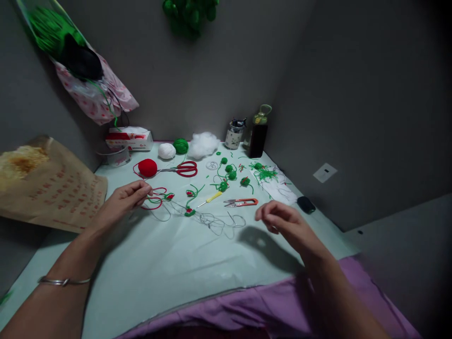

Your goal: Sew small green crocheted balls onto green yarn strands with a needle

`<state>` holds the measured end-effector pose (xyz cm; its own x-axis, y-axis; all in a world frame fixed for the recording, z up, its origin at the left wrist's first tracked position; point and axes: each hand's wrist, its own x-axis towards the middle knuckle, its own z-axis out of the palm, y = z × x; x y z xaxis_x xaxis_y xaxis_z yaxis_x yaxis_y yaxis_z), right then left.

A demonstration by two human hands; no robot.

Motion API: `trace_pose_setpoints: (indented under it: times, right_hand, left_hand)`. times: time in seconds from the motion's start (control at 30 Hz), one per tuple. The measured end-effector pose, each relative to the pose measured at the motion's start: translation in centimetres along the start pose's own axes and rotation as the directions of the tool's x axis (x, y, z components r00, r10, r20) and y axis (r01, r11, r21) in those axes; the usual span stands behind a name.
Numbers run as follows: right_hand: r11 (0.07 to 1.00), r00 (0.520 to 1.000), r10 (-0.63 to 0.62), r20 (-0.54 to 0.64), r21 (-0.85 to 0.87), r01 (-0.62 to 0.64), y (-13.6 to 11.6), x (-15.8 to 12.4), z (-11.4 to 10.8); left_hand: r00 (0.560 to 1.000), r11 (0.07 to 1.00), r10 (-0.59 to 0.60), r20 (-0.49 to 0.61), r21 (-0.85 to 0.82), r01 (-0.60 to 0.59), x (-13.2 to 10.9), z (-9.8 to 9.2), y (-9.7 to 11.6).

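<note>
My left hand (132, 195) is closed in a pinch at the left of the table. Loops of red and green yarn (152, 203) run from its fingertips to a small green-and-red crochet piece (169, 197). My right hand (278, 219) hovers over the right side, its fingers curled together; whatever they hold, if anything, is too small to make out. Closest to it are orange thread snips (247, 202). Between the hands, thin grey thread (215, 221) lies tangled beside two similar pieces, one nearer (189, 212) and one farther (189, 193). A yellow-handled crochet hook (213, 197) rests behind them.
Red-handled scissors (187, 169), a red yarn ball (147, 167), white (166, 151) and green (181, 146) balls and white stuffing (204, 145) lie farther back. A dark bottle (258, 136) stands back right. Green scraps (265, 174) cover some paper. A paper bag (74, 193) leans left.
</note>
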<state>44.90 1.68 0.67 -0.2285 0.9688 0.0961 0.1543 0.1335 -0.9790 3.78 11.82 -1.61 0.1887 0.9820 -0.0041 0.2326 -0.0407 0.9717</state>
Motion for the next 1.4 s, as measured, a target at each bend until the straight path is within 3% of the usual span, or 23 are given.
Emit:
trace_pose_setpoints:
  times: [0.1, 0.2, 0.3, 0.43, 0.53, 0.6, 0.63, 0.7, 0.77, 0.83, 0.9, 1.0, 1.07, 1.17, 1.27, 1.4]
  right_hand:
    - [0.973, 0.985, 0.035, -0.170, 0.231, 0.006, -0.8, 0.3, -1.5]
    - [0.988, 0.979, 0.016, -0.204, 0.156, 0.016, -1.3, 0.9, -1.5]
    - [0.977, 0.997, -0.069, -0.019, -0.205, 0.064, -1.5, 1.4, -0.1]
    - [0.761, 0.941, -0.067, 0.333, -0.592, 0.264, -0.8, 2.0, 2.8]
    - [0.585, 0.908, -0.014, 0.418, -0.733, 0.347, 0.3, 2.5, 4.5]
    - [0.536, 0.896, 0.005, 0.444, -0.758, 0.372, 1.0, 2.8, 5.2]
    - [0.552, 0.894, 0.005, 0.447, -0.747, 0.371, 1.1, 2.8, 5.4]
    - [0.684, 0.900, 0.006, 0.435, -0.658, 0.314, 1.2, 2.7, 5.3]
    - [0.879, 0.914, 0.050, 0.403, -0.451, 0.151, 0.7, 2.3, 4.6]
    - [0.986, 0.934, 0.095, 0.344, -0.160, -0.041, -0.1, 1.7, 3.2]
    - [0.989, 0.976, 0.093, 0.198, 0.099, -0.114, -1.3, 1.1, 1.3]
    - [0.963, 0.988, 0.025, -0.152, 0.269, 0.017, -3.0, 0.4, -1.7]
    - [0.961, 0.952, -0.017, -0.304, 0.257, 0.099, -3.6, 0.2, -3.2]
    - [0.984, 0.949, -0.053, -0.311, 0.145, 0.102, -3.4, 0.7, -3.3]
    - [0.987, 0.991, -0.058, -0.117, -0.158, 0.039, -2.5, 2.4, -0.8]
    - [0.829, 0.985, -0.058, 0.165, -0.542, 0.139, -1.0, 5.2, 4.2]
  left_hand:
    - [0.998, 1.000, 0.021, -0.053, -0.003, -0.022, 0.3, -1.2, -0.2]
    - [0.997, 1.000, 0.027, -0.074, -0.013, -0.028, 0.3, -1.7, -0.1]
    - [0.996, 0.999, 0.027, -0.080, -0.030, -0.030, 0.3, -1.6, -0.1]
    - [0.998, 1.000, 0.017, -0.063, -0.024, -0.019, 0.2, -1.3, -0.1]
    - [0.998, 1.000, 0.016, -0.057, -0.007, -0.017, 0.1, -1.2, 0.1]
    - [0.998, 1.000, 0.022, -0.065, 0.001, -0.022, 0.1, -1.1, 0.2]
    - [0.997, 1.000, 0.026, -0.071, 0.004, -0.026, 0.1, -1.1, 0.3]
    - [0.996, 0.999, 0.034, -0.088, 0.007, -0.034, 0.1, -1.3, 0.4]
    - [0.993, 0.999, 0.043, -0.106, 0.013, -0.042, 0.1, -1.7, 0.4]
    - [0.990, 0.998, 0.054, -0.130, 0.018, -0.052, 0.0, -2.3, 0.3]
    - [0.985, 0.998, 0.065, -0.159, 0.022, -0.063, -0.1, -2.8, 0.3]
    - [0.975, 0.997, 0.080, -0.207, 0.024, -0.077, -0.2, -3.3, 0.4]
    - [0.971, 0.996, 0.086, -0.222, 0.024, -0.082, -0.2, -3.4, 0.4]
    - [0.973, 0.996, 0.088, -0.216, 0.020, -0.085, -0.1, -3.3, 0.3]
    - [0.975, 0.996, 0.086, -0.203, 0.012, -0.085, 0.0, -3.1, 0.1]
    - [0.980, 0.997, 0.076, -0.187, 0.013, -0.075, 0.1, -3.1, -0.1]
